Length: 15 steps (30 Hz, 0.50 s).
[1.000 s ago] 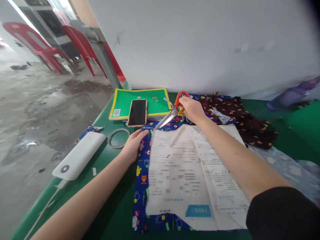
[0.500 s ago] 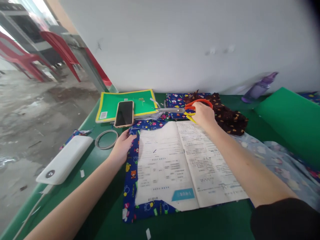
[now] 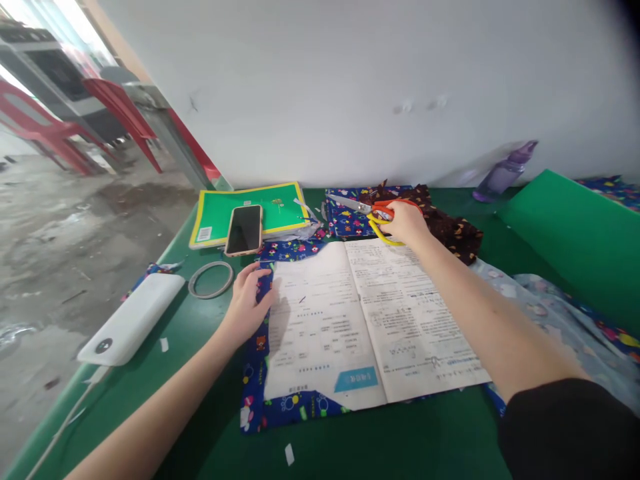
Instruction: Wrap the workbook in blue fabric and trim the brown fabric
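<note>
My right hand [image 3: 406, 223] is closed round the orange and yellow handles of a pair of scissors [image 3: 367, 208], whose blades point left over a blue patterned cloth piece at the far side of the table. My left hand [image 3: 249, 300] pinches the left edge of the blue printed fabric [image 3: 255, 363] that lies under a large unfolded printed paper sheet [image 3: 360, 320]. The paper covers most of the fabric; only a blue border shows at the left and bottom.
A green notebook [image 3: 220, 212] with a phone [image 3: 244, 229] on it lies at the back left. A tape ring [image 3: 211, 279] and a white power bank [image 3: 133, 319] sit near the green table's left edge [image 3: 60, 427]. Dark brown cloth [image 3: 455, 230], a purple bottle [image 3: 503, 175], a green board [image 3: 575, 233].
My right hand carried the scissors from the paper's top left corner to the right and back, and the blades have closed. My left hand now grips the fabric's edge instead of resting on it.
</note>
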Each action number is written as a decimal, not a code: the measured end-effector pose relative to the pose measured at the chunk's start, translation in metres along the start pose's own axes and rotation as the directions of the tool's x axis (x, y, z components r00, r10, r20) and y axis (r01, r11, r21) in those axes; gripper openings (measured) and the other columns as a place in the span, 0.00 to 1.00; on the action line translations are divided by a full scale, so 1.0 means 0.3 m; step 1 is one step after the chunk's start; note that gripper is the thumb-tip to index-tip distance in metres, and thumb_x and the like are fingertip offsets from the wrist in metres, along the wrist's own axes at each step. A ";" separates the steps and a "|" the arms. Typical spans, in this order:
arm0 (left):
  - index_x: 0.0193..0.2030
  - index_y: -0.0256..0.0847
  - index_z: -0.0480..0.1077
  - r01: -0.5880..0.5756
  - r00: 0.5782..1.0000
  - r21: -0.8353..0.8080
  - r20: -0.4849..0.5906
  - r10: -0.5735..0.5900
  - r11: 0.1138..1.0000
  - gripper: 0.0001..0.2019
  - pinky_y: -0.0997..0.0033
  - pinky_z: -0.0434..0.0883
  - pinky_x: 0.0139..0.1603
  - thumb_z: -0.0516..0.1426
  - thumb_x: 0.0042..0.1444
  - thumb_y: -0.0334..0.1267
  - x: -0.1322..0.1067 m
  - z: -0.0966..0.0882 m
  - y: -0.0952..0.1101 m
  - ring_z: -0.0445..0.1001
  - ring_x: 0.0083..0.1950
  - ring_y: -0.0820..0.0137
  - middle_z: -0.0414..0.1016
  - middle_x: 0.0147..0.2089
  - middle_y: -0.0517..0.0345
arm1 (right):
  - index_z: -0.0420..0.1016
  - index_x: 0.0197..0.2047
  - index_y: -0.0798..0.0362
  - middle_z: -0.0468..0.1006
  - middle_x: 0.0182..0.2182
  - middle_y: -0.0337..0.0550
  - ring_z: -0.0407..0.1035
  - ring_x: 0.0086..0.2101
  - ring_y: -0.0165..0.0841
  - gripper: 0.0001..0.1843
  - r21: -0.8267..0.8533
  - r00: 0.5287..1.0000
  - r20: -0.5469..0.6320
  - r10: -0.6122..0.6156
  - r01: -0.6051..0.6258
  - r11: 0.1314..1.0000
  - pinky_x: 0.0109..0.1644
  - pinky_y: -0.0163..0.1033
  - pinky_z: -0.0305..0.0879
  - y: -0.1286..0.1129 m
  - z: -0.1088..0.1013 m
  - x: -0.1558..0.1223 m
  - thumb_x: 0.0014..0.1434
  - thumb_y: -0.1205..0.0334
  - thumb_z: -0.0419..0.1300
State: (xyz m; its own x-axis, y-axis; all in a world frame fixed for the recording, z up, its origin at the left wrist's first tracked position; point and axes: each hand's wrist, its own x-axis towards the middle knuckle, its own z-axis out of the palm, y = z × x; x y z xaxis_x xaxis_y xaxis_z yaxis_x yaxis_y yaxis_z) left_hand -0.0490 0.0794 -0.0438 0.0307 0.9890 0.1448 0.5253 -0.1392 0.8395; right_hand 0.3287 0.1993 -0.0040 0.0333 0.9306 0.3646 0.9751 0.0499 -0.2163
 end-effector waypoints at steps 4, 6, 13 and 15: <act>0.52 0.39 0.64 -0.221 0.974 0.303 0.114 0.194 0.927 0.17 0.48 0.53 0.66 0.54 0.57 0.43 -0.023 -0.006 -0.020 0.55 0.65 0.54 0.56 0.63 0.43 | 0.72 0.42 0.55 0.76 0.34 0.52 0.72 0.36 0.46 0.16 -0.018 0.999 -0.036 -0.030 0.029 0.999 0.38 0.51 0.67 0.002 0.051 0.023 0.49 0.59 0.62; 0.54 0.38 0.62 -0.254 0.966 0.372 0.136 0.218 0.893 0.18 0.47 0.56 0.64 0.52 0.59 0.43 -0.033 -0.013 -0.035 0.57 0.65 0.54 0.56 0.63 0.41 | 0.71 0.43 0.54 0.76 0.36 0.53 0.71 0.39 0.48 0.15 -0.021 0.996 -0.059 -0.071 0.070 0.997 0.42 0.54 0.66 0.006 0.069 0.019 0.52 0.59 0.61; 0.59 0.41 0.59 -0.311 0.950 0.445 0.176 0.258 0.840 0.20 0.48 0.55 0.66 0.49 0.62 0.45 -0.038 -0.048 -0.090 0.52 0.69 0.56 0.58 0.64 0.46 | 0.68 0.47 0.58 0.74 0.42 0.57 0.65 0.49 0.51 0.14 0.012 0.970 -0.162 -0.179 0.183 0.983 0.59 0.65 0.48 -0.036 0.037 -0.027 0.59 0.71 0.48; 0.61 0.42 0.57 -0.327 0.944 0.455 0.195 0.265 0.828 0.22 0.48 0.54 0.67 0.48 0.63 0.46 -0.040 -0.052 -0.093 0.51 0.69 0.57 0.57 0.66 0.47 | 0.68 0.49 0.57 0.73 0.45 0.56 0.64 0.50 0.49 0.17 0.043 0.960 -0.170 -0.221 0.231 0.972 0.59 0.63 0.49 -0.077 0.004 -0.050 0.60 0.72 0.45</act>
State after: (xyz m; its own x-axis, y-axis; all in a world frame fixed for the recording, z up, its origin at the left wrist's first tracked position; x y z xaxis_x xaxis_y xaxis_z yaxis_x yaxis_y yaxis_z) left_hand -0.0773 0.0706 -0.0607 0.3342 0.9068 0.2569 0.8122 -0.4154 0.4095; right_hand 0.3055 0.1848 -0.0057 -0.1464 0.8211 0.5517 0.9460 0.2792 -0.1645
